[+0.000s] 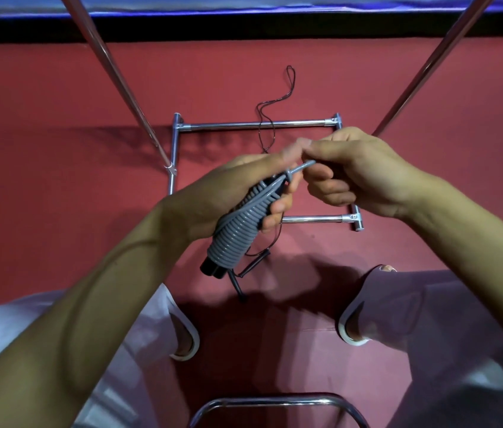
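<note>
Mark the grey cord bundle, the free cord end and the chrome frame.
grey cord bundle (233, 234): head view, middle of the wound coils.
free cord end (304, 166): head view, bare stretch leaving the top of the bundle.
chrome frame (228, 125): head view, left half of the far crossbar.

Head-worn wide-angle view, looking steeply down — close above left hand (244, 193) and right hand (358, 171)

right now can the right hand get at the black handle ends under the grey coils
Probably yes: the black handle ends stick out bare below the grey coils. But the right hand pinches the cord's free end and would need to let go first.
</note>
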`<state>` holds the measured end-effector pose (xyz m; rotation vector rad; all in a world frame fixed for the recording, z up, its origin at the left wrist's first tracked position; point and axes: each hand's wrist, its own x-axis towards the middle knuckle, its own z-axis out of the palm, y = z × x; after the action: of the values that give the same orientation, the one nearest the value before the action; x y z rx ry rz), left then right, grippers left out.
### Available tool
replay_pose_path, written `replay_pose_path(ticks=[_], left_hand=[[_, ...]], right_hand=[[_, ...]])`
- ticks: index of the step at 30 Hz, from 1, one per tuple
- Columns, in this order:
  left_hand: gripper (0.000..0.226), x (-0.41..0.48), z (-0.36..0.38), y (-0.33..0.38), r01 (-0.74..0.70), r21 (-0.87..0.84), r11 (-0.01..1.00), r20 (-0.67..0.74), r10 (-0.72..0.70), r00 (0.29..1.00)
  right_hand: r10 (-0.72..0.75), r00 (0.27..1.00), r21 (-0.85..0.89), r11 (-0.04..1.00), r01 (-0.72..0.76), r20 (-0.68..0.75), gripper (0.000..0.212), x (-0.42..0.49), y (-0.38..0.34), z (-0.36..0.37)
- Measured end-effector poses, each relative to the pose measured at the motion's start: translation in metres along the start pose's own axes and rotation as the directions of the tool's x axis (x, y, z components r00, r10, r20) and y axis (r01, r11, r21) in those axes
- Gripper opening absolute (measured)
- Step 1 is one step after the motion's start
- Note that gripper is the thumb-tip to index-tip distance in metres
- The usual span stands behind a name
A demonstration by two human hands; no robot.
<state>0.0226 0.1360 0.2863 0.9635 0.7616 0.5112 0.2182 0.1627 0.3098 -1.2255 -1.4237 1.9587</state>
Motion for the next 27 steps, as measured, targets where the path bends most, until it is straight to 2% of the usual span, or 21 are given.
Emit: replay_pose_path(ticks=[3,6,7,9,11,12,15,18,19,20,21,22,23,24,25,27], left_hand=[[0.029,0.004,-0.001,-0.003,-0.06,0.158,0.986,-0.139,0.082,0.987],[0.032,0.009,-0.004,-0.01,-0.102,0.385,0.917,-0.287,0.223,0.932],[0.031,0.01,-0.004,-0.012,-0.098,0.515,0.851,-0.308,0.291,0.906],[0.027,0.008,-0.006,-0.017,-0.047,0.788,0.614,-0.281,0.427,0.859],[0.026,0.006,-0.003,-0.019,0.029,0.93,0.367,-0.224,0.501,0.836],[0.026,0.005,-0.002,-0.019,0.062,0.959,0.276,-0.204,0.525,0.826],[0.023,0.005,0.002,-0.022,0.149,0.985,0.087,-0.171,0.59,0.789],[0.021,-0.001,-0.003,-0.027,0.228,0.974,-0.005,-0.183,0.582,0.792],[0.022,-0.003,-0.005,-0.03,0.237,0.972,-0.001,-0.195,0.569,0.799],[0.024,-0.003,-0.007,-0.033,0.217,0.974,0.062,-0.216,0.534,0.818],[0.026,-0.003,-0.009,-0.035,0.16,0.955,0.25,-0.261,0.455,0.851],[0.027,-0.003,-0.009,-0.033,0.08,0.84,0.537,-0.298,0.334,0.894],[0.027,-0.003,-0.008,-0.031,0.035,0.614,0.789,-0.3,0.192,0.934],[0.027,-0.007,-0.006,-0.026,0.054,0.383,0.922,-0.269,0.056,0.961],[0.028,-0.012,-0.007,-0.023,0.096,0.236,0.967,-0.204,-0.047,0.978],[0.028,-0.023,-0.008,-0.019,0.159,0.127,0.979,-0.049,-0.154,0.987]], right_hand=[[0.137,0.985,0.114,0.986,-0.125,-0.102,0.049,0.004,0.002,0.003],[0.266,0.949,0.219,0.949,-0.227,-0.17,0.046,0.009,0.006,0.004],[0.283,0.939,0.242,0.942,-0.234,-0.195,0.044,0.011,0.008,0.005],[0.301,0.921,0.272,0.934,-0.233,-0.247,0.041,0.013,0.011,0.007],[0.304,0.901,0.29,0.933,-0.215,-0.309,0.041,0.014,0.012,0.008],[0.304,0.892,0.301,0.931,-0.205,-0.335,0.041,0.014,0.012,0.007],[0.318,0.878,0.332,0.922,-0.199,-0.358,0.04,0.015,0.012,0.003],[0.382,0.881,0.404,0.879,-0.254,-0.278,0.037,0.019,0.017,0.001],[0.414,0.881,0.433,0.854,-0.289,-0.229,0.038,0.02,0.019,0.0],[0.443,0.878,0.447,0.832,-0.328,-0.18,0.039,0.021,0.02,-0.002],[0.464,0.876,0.427,0.824,-0.373,-0.129,0.04,0.022,0.021,-0.005],[0.473,0.878,0.362,0.834,-0.416,-0.08,0.042,0.02,0.021,-0.01],[0.475,0.88,0.25,0.856,-0.453,-0.03,0.044,0.019,0.02,-0.013],[0.48,0.877,0.108,0.871,-0.479,0.017,0.045,0.018,0.018,-0.013],[0.487,0.873,-0.035,0.873,-0.486,0.037,0.048,0.017,0.016,-0.012],[0.457,0.889,-0.29,0.854,-0.433,0.018,0.062,0.012,0.016,-0.004]])
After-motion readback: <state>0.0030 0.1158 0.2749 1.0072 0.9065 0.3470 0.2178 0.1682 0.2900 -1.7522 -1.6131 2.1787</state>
